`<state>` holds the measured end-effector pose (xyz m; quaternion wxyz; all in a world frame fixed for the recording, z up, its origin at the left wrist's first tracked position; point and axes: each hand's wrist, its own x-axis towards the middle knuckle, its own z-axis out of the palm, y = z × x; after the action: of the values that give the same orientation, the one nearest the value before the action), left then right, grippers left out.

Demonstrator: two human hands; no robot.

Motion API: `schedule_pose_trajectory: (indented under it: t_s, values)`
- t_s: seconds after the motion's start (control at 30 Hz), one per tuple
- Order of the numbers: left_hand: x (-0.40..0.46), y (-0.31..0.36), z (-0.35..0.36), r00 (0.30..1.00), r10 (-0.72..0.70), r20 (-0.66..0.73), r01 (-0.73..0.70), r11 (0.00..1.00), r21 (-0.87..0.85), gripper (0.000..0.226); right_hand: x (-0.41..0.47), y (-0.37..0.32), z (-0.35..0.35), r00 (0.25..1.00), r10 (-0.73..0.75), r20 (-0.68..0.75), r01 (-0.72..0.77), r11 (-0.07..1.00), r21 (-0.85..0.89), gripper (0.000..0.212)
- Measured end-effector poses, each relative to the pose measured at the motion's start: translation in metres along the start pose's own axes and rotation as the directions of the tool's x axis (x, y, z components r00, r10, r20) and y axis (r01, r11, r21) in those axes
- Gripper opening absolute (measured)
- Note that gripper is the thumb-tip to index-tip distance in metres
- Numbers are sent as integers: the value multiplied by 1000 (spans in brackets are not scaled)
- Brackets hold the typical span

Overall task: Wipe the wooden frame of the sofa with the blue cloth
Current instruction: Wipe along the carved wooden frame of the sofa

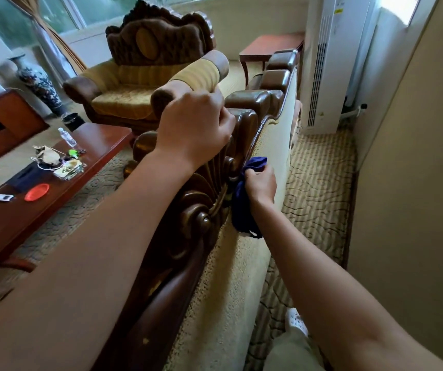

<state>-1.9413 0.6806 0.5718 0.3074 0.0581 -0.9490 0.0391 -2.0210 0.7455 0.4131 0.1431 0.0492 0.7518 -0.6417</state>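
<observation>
Head view is showing a person leaning over the back of a sofa. Left hand is resting on top of the carved wooden frame, with its fingers curled over the crest near a rounded scroll. Right hand is gripping the blue cloth, fingers closed round a bunched part of it, and is pressing it against the rear edge of the frame, just where the wood is meeting the pale upholstered back panel. Cloth is hanging crumpled, its long axis running roughly up and down, one end poking above the fist and the larger end drooping below the wrist. Frame is running from the lower foreground away toward the upper right; it is dark brown, glossy, and carved with fan ribs and spiral scrolls. Beyond it, an armchair and a red-brown table carrying small items are standing on patterned carpet.
</observation>
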Motion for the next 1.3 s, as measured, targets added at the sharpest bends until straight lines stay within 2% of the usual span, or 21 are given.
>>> schedule_pose_trajectory:
  t_s: [0.1, 0.17, 0.23, 0.33, 0.4, 0.53, 0.6, 0.7, 0.77, 0.8, 0.83, 0.9, 0.97, 1.03, 1.1, 1.13, 1.17, 1.3]
  values:
    - [-7, -1, -3, 998, -59, 35, 58, 998, 14, 33, -20, 11, 0, 998, -30, 57, 29, 999, 30, 19]
    - [-13, -1, -6, 985, -157, 74, 155, 987, 42, 46, -40, 20, -4, 991, -63, 119, 56, 997, 60, 13]
    - [-22, 2, -9, 951, -283, 122, 275, 959, 74, 62, -63, 25, -9, 980, -106, 171, 90, 991, 100, 14]
    - [-35, 5, -11, 901, -396, 178, 375, 916, 138, 74, -102, 34, -9, 959, -201, 200, 169, 972, 164, 13]
    - [-43, 3, -14, 891, -417, 181, 396, 907, 141, 75, -125, 38, -7, 957, -239, 167, 202, 957, 209, 10]
    - [-60, -3, -20, 855, -480, 199, 481, 876, 48, 65, -148, 27, -6, 943, -327, 62, 297, 911, 288, 21]
    - [-63, -8, -27, 793, -559, 240, 584, 811, -40, 60, -158, 11, -9, 919, -395, 3, 372, 867, 331, 15]
    - [-73, -33, -35, 678, -644, 354, 704, 708, -59, 57, -181, -26, -5, 810, -585, -38, 548, 731, 407, 14]
    - [-85, -44, -44, 582, -610, 537, 769, 628, -120, 71, -190, -46, 8, 696, -713, -83, 693, 638, 334, 18]
    - [-91, -46, -47, 535, -581, 614, 818, 539, -203, 79, -192, -51, 13, 656, -747, -108, 742, 613, 270, 20]
    - [-96, -47, -50, 518, -562, 645, 839, 483, -253, 79, -192, -54, 16, 625, -769, -136, 776, 593, 214, 20]
    - [-102, -42, -56, 534, -550, 642, 832, 479, -280, 65, -188, -51, 17, 570, -799, -192, 821, 549, 155, 20]
    - [-100, -40, -54, 544, -588, 599, 826, 499, -261, 56, -177, -47, 14, 590, -765, -257, 807, 563, 175, 21]
    - [-98, -38, -51, 551, -617, 562, 820, 527, -225, 55, -160, -45, 8, 700, -645, -305, 713, 659, 240, 19]
    - [-96, -40, -48, 557, -622, 551, 815, 538, -216, 55, -144, -34, 2, 841, -454, -295, 534, 784, 316, 9]
    - [-96, -41, -46, 558, -628, 542, 813, 543, -208, 54, -142, -27, 0, 884, -388, -261, 462, 812, 356, 2]
    - [-96, -40, -45, 559, -639, 528, 812, 549, -196, 54, -145, -20, 0, 896, -383, -226, 442, 818, 368, 4]
    - [-103, -28, -37, 632, -676, 378, 761, 634, -137, 53, -175, -5, 9, 760, -631, -159, 650, 722, 237, 6]
